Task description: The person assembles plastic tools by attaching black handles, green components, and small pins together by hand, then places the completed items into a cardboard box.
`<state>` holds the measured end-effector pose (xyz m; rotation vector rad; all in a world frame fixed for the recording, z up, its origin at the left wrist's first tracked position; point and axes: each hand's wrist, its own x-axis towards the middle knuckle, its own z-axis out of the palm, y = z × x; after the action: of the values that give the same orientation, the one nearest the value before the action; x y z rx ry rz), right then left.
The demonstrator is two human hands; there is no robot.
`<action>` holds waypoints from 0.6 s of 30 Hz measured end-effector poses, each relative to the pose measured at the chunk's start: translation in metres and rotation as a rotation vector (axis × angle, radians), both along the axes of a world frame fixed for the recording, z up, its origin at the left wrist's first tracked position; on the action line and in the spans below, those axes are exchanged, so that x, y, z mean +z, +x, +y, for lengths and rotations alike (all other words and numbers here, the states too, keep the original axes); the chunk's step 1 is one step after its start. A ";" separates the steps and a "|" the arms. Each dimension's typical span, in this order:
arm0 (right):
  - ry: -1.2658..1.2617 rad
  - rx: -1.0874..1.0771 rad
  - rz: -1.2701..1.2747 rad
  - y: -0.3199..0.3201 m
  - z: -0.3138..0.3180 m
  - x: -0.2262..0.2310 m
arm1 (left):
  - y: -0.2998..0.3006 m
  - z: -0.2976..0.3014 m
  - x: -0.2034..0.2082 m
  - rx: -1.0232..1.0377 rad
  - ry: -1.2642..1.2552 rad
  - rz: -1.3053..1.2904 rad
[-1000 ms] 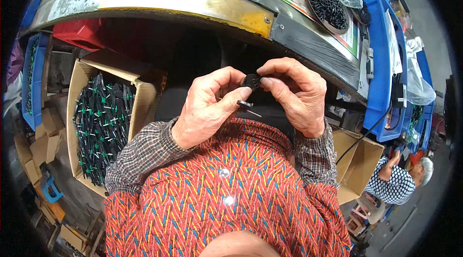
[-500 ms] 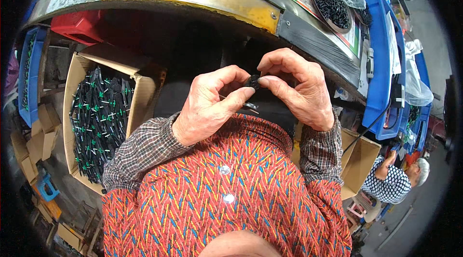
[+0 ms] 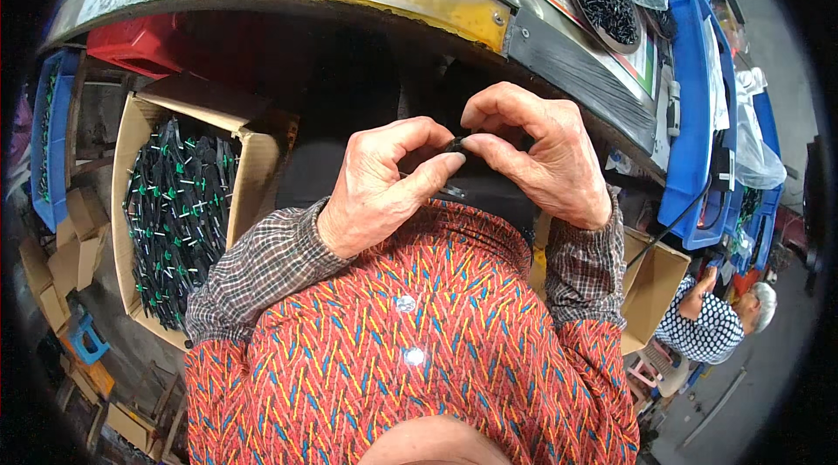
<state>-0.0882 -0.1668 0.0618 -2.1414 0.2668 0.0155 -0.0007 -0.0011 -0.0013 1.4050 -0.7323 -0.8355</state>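
Pinching a small black part (image 3: 456, 144) between them, the left hand (image 3: 375, 190) and right hand (image 3: 546, 155) had thumbs and fingers clamped on it, beyond the red top (image 3: 410, 325). Uneven pressure could have made it slip and fall.

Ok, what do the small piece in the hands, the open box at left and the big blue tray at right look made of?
Piece: dark, perhaps plastic; left hand and right hand mostly hide it, finish unclear.
Box: matte cardboard, judging by its plain tan folded flaps.
Blue tray: probably smooth moulded plastic, given its even colour.
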 end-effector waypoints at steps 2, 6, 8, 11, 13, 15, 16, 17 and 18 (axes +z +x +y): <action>0.012 0.000 -0.015 0.000 0.001 -0.003 | 0.000 0.001 -0.002 -0.012 0.005 0.009; 0.081 -0.036 0.062 0.000 0.001 -0.005 | 0.000 0.002 0.004 -0.008 0.072 0.142; 0.140 -0.042 0.098 -0.003 -0.001 -0.012 | 0.001 0.002 0.004 -0.019 0.080 0.168; 0.252 -0.071 0.142 -0.007 0.000 -0.020 | -0.001 0.002 0.001 -0.030 0.086 0.198; 0.306 -0.093 0.154 -0.007 0.002 -0.023 | -0.002 0.002 -0.003 -0.030 0.085 0.206; 0.396 -0.166 0.175 -0.005 0.005 -0.025 | -0.001 0.001 -0.009 -0.014 0.068 0.251; 0.396 -0.165 0.173 -0.006 0.006 -0.026 | -0.002 0.000 -0.011 -0.013 0.068 0.249; 0.427 -0.198 0.131 -0.008 0.007 -0.028 | -0.003 0.000 -0.014 0.000 0.039 0.259; 0.458 -0.231 0.088 -0.009 0.009 -0.029 | -0.003 -0.001 -0.015 0.013 0.011 0.268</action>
<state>-0.0971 -0.1578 0.0327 -1.6480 0.5097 0.0343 -0.0034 -0.0018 -0.0164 1.2746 -0.5124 -0.9958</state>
